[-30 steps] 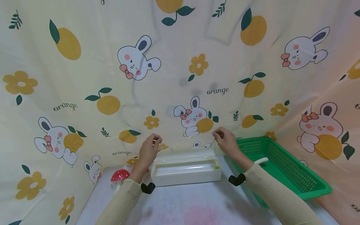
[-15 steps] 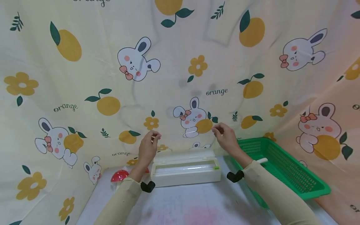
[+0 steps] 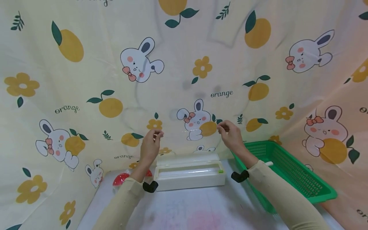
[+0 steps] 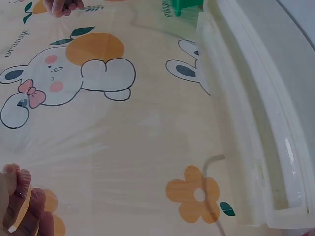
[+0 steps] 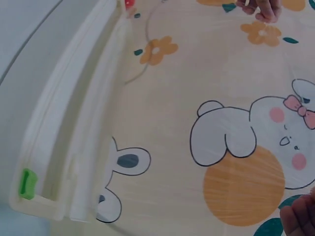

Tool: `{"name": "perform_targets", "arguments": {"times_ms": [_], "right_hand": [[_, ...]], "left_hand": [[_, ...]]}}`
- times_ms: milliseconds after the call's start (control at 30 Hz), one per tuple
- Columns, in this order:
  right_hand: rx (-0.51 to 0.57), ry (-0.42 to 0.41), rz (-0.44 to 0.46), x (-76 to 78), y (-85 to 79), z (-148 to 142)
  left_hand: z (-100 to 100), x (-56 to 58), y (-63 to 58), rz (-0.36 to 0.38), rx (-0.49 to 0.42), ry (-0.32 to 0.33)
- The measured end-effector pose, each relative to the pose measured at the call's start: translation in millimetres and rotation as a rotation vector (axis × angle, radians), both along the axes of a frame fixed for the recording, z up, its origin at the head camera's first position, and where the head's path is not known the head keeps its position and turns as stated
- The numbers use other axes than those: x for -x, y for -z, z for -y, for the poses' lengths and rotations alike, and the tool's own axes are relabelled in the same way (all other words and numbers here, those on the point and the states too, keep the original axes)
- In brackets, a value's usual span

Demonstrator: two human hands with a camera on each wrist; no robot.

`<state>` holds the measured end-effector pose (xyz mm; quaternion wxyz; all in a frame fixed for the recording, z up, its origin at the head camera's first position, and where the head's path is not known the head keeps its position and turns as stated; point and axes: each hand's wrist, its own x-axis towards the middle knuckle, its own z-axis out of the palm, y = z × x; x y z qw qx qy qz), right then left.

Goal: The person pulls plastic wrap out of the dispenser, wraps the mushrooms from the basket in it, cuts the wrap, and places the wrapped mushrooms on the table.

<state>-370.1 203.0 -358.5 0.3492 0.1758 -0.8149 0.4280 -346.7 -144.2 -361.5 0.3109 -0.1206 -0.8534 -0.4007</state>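
Observation:
A white cling film dispenser (image 3: 189, 183) stands with its lid tipped back and a green slide cutter (image 3: 220, 171) at its right end. Clear cling film (image 4: 74, 147), showing as faint streaks and shine in the wrist views, stretches up from the box between the hands. My left hand (image 3: 150, 143) is raised above the box's left end, thumb and fingers pinching one corner of the film. Above the right end, my right hand (image 3: 231, 135) pinches the other corner. The film's roll (image 4: 290, 152) lies inside the long opening.
A green plastic basket (image 3: 313, 182) stands at the right, with a white rod-like piece (image 3: 269, 163) in it, partly behind the right forearm. Left of the dispenser sits a red, plastic-wrapped domed thing (image 3: 120, 179), partly behind the left arm. A patterned cloth (image 3: 172, 95) hangs close behind.
Both hands have risen a little, the left more than the right, still pinching the film. The dispenser and basket stay in place.

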Motion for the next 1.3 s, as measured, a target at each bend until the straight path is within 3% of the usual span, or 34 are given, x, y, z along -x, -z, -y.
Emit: {"name": "perform_targets", "arguments": {"times_ms": [333, 567, 700, 867, 1067, 1300], "right_hand": [[0.008, -0.002, -0.024, -3.2, -12.7, 3], [-0.033, 0.002, -0.067, -17.0, -12.8, 1], [-0.076, -0.024, -0.101, -32.0, -9.0, -1], [-0.061, -0.069, -0.028, -59.4, -3.9, 1], [0.001, -0.138, 0.035, -88.7, 10.0, 2], [0.136, -0.307, 0.103, -115.4, 25.6, 6]], "left_hand": [[3, -0.2, -10.8, -0.081, -0.019, 0.032], [7, -13.2, -12.6, -0.052, -0.019, 0.074], [12, -25.6, -9.0, -0.029, -0.05, 0.13], [17, -41.2, -2.7, -0.041, -0.085, 0.193], [21, -62.9, 8.0, -0.006, -0.119, 0.221], [29, -77.2, 22.2, 0.0, -0.157, 0.303]]}}
